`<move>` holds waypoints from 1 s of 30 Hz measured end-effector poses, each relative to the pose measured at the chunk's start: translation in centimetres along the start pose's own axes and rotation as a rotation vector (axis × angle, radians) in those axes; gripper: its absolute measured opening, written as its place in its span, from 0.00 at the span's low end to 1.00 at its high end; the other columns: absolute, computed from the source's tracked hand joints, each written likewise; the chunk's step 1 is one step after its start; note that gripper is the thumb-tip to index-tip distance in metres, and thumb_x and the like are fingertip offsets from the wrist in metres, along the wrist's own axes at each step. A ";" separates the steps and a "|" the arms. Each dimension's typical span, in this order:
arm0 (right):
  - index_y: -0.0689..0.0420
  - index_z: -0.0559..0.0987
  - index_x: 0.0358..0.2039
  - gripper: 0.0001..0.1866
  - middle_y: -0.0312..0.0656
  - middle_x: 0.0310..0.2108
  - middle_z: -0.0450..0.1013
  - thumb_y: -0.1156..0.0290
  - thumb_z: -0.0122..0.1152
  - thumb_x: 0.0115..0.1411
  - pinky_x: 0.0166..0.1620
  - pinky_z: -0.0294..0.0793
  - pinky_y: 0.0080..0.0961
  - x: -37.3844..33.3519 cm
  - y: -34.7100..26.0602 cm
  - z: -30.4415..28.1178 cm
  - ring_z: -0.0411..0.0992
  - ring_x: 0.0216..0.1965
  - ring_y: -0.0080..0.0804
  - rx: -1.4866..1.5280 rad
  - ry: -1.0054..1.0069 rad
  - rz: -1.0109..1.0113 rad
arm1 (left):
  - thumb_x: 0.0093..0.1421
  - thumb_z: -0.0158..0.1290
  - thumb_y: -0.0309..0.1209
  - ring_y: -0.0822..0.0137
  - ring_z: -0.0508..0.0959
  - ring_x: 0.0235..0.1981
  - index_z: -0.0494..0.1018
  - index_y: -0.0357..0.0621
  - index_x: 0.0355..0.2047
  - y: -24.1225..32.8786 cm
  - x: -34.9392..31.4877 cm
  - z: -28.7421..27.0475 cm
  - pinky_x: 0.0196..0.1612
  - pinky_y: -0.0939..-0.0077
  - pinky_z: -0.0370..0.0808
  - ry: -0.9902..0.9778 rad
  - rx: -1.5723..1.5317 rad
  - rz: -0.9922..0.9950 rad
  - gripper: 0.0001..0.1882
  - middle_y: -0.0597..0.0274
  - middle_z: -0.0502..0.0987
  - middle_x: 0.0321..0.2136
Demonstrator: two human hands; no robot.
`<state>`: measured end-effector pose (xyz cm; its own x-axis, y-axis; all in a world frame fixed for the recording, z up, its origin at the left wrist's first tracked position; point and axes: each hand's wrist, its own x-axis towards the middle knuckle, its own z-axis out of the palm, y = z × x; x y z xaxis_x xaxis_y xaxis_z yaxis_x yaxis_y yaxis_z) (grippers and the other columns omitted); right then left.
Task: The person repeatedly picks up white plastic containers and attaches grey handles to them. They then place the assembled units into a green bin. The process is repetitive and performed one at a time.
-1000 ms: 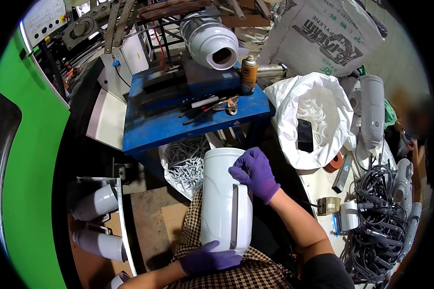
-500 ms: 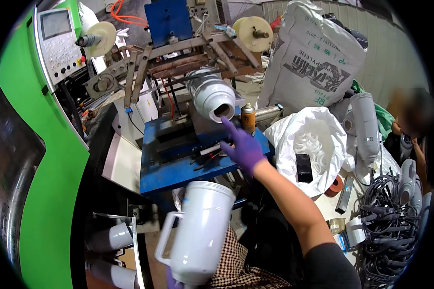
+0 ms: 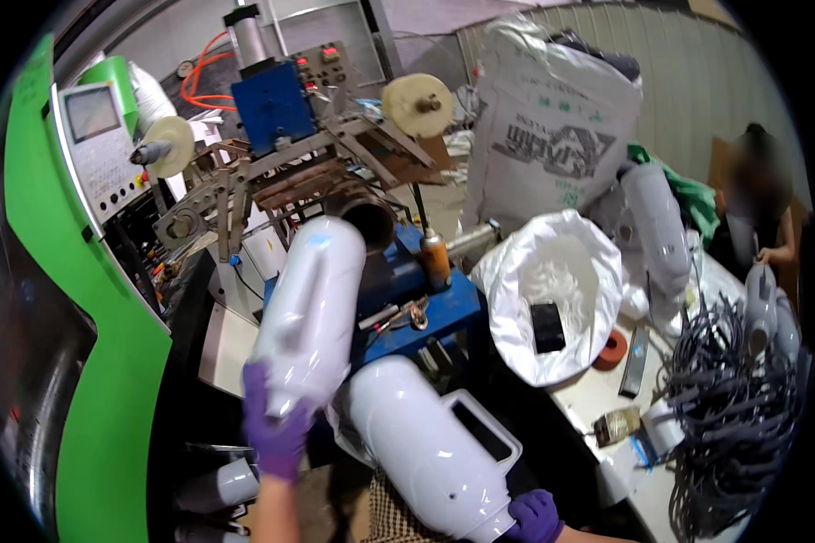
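My left hand (image 3: 281, 423), in a purple glove, grips the narrow lower end of a white plastic jug (image 3: 312, 299). That jug is raised and tilted in front of the machine's dark round tube (image 3: 369, 223), with a small blue mark near its upper end. At the lower right my right hand (image 3: 536, 516), also gloved in purple, is closed around the narrow neck of a second white jug (image 3: 426, 443). This one lies slanted over my lap, its loop handle (image 3: 489, 430) to the right. Some of the right hand's fingers are hidden behind the neck.
Behind the jugs stands a blue machine bench (image 3: 435, 317) with pliers and an orange spray can (image 3: 436, 261). A green machine (image 3: 109, 362) borders the left. To the right are an open white sack (image 3: 507, 335), bundled grey cords (image 3: 733, 407) and a co-worker (image 3: 761, 208).
The jug that sat on the machine's tube is off it and now in my right hand at the lower right. My left hand has lifted its jug up toward the tube.
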<state>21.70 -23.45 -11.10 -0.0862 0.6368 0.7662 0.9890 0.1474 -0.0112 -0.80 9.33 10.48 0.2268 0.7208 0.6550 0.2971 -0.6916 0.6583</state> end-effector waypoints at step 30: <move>0.49 0.81 0.34 0.13 0.42 0.27 0.76 0.57 0.54 0.66 0.35 0.76 0.43 -1.0 21.6 -4.0 0.77 0.31 0.46 -0.198 -0.405 0.790 | 0.47 0.57 0.25 0.42 0.73 0.51 0.77 0.46 0.46 10.0 4.7 18.0 0.59 0.44 0.67 -1.087 0.077 1.074 0.22 0.47 0.75 0.46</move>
<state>43.64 -23.98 -9.55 0.6271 0.7200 0.2972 0.7773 -0.5540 -0.2982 19.96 6.59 13.41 0.8977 -0.3967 0.1916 -0.4081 -0.9126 0.0225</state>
